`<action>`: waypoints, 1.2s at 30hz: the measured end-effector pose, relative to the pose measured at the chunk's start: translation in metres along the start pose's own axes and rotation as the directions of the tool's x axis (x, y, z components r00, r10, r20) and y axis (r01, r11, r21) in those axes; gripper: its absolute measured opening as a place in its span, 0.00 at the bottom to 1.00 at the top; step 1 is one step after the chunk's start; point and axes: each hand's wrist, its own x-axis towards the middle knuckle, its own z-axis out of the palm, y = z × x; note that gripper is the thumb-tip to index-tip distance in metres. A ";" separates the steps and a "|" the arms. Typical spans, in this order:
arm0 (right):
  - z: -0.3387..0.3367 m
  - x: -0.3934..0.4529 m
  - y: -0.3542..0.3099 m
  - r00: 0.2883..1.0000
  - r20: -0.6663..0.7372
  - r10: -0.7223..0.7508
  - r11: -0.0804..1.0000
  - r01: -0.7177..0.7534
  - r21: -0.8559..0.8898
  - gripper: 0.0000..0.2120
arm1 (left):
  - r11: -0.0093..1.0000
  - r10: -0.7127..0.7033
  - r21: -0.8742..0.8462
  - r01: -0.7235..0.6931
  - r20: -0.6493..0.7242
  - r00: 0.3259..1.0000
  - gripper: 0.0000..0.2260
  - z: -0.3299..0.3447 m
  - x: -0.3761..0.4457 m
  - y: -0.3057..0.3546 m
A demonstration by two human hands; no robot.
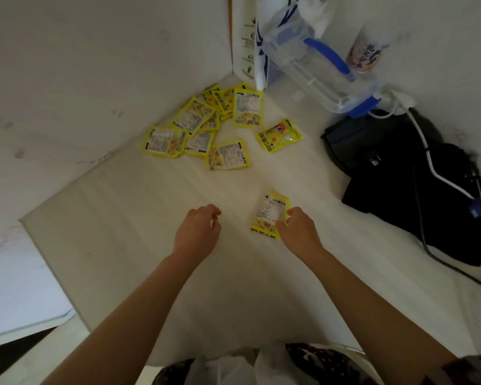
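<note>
A yellow snack packet (271, 211) is pinched at its right edge by my right hand (299, 232), just above the white table (122, 245). My left hand (197, 232) hovers to the left of it with loosely curled fingers and holds nothing. Several more yellow packets (206, 126) lie in a loose heap near the far corner, and one packet (279, 136) lies apart to the right of the heap.
A clear plastic box with blue handles (317, 65) leans in the far corner beside a plastic cup (368, 51). A black bag (406, 173) with white and black cables lies at the right. Walls close in on the left and back.
</note>
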 end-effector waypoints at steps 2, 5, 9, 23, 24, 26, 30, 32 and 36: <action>0.000 0.009 -0.003 0.999 -0.026 0.032 0.999 -0.033 -0.019 0.22 | 0.998 0.046 0.038 -0.046 0.008 0.999 0.12 -0.008 0.024 0.003; 0.001 0.022 -0.007 0.996 -0.034 0.079 0.994 -0.082 -0.072 0.25 | 0.992 0.077 0.093 -0.080 0.031 0.997 0.13 -0.016 0.062 0.010; 0.007 0.035 -0.018 1.000 -0.017 0.020 0.991 -0.022 -0.135 0.27 | 0.984 0.103 0.139 -0.107 0.039 0.994 0.16 -0.020 0.114 0.021; -0.003 0.071 -0.034 0.998 -0.052 -0.032 0.913 0.008 -0.407 0.36 | 0.967 -0.030 0.255 0.002 0.107 0.994 0.31 0.001 0.165 0.033; -0.003 0.072 -0.034 0.999 -0.037 -0.015 0.912 -0.001 -0.411 0.34 | 0.971 -0.060 0.237 0.031 0.118 0.991 0.32 0.002 0.161 0.032; -0.003 0.073 -0.034 1.000 -0.002 -0.011 0.921 0.010 -0.390 0.32 | 0.979 -0.094 0.189 0.071 0.115 0.989 0.30 0.003 0.154 0.029; -0.002 0.075 -0.037 0.999 0.040 -0.024 0.970 0.033 -0.239 0.35 | 0.988 -0.059 0.152 0.041 0.112 0.992 0.24 0.005 0.139 0.019; -0.003 0.078 -0.037 0.997 0.066 -0.043 0.983 0.054 -0.178 0.41 | 0.994 -0.056 0.104 0.045 0.107 0.993 0.21 0.004 0.131 0.015; -0.001 0.089 -0.037 0.993 0.120 -0.024 0.998 0.030 -0.052 0.42 | 0.992 -0.079 0.102 0.072 0.067 0.995 0.19 -0.007 0.125 0.004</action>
